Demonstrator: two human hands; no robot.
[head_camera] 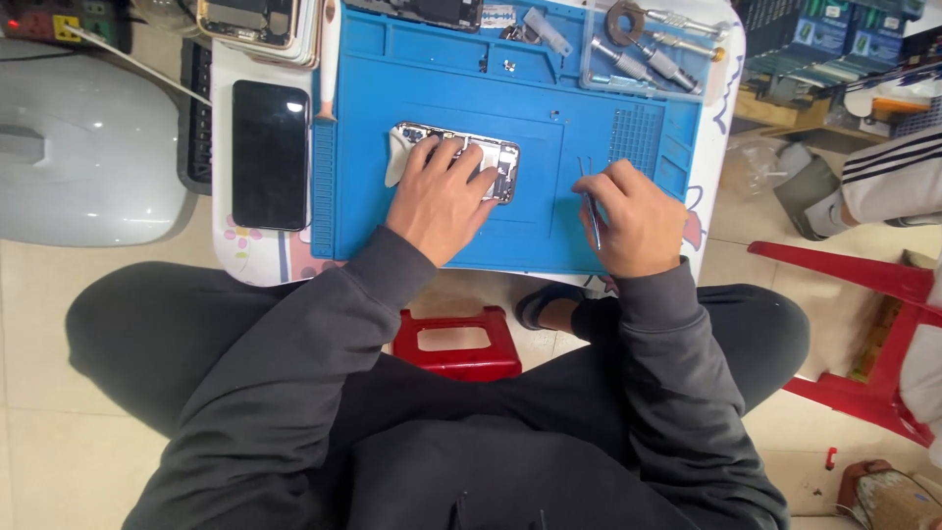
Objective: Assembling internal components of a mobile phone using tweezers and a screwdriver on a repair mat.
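Blue mat (549, 211) work: opened phone (461, 157) under hands.
Left hand (439, 201) is pressing the phone with spread fingers; right hand (633, 218) is gripping tweezers (591, 211).

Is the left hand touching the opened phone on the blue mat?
Touching. The head view shows the left hand lying flat on the opened phone, fingers spread across its exposed inside, no gap visible.

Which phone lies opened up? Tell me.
The opened phone on the blue mat, under the left hand, insides exposed. The black phone left of the mat lies closed, dark screen up.
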